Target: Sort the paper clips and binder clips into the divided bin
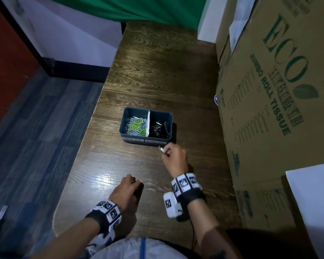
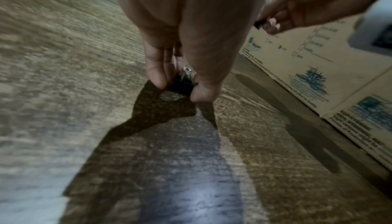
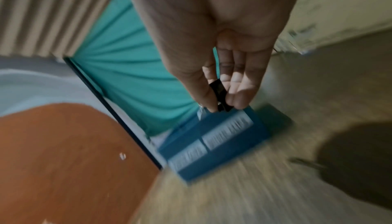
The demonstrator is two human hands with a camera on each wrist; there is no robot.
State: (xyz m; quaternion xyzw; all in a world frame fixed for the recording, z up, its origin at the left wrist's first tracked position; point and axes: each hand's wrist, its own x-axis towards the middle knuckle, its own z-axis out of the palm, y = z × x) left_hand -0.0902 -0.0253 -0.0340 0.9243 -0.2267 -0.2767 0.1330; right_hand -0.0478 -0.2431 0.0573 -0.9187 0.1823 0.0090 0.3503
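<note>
A blue divided bin (image 1: 146,141) stands mid-table, coloured paper clips (image 1: 136,126) in its left half and black binder clips (image 1: 160,128) in its right half. My right hand (image 1: 173,155) hovers just in front of the bin's right corner and pinches a black binder clip (image 3: 219,93) between thumb and fingers; its silver handle (image 1: 161,149) pokes out. Nearer to me, my left hand (image 1: 129,186) is down at the table and pinches another black binder clip (image 2: 183,83) between thumb and fingertips. The bin (image 3: 214,142) looks blurred in the right wrist view.
A large cardboard tissue box (image 1: 273,101) walls off the table's right side, close to my right hand. The dark wooden table (image 1: 157,75) runs away from me; its left edge drops to a blue-grey floor (image 1: 36,128). A green curtain (image 1: 138,8) hangs beyond.
</note>
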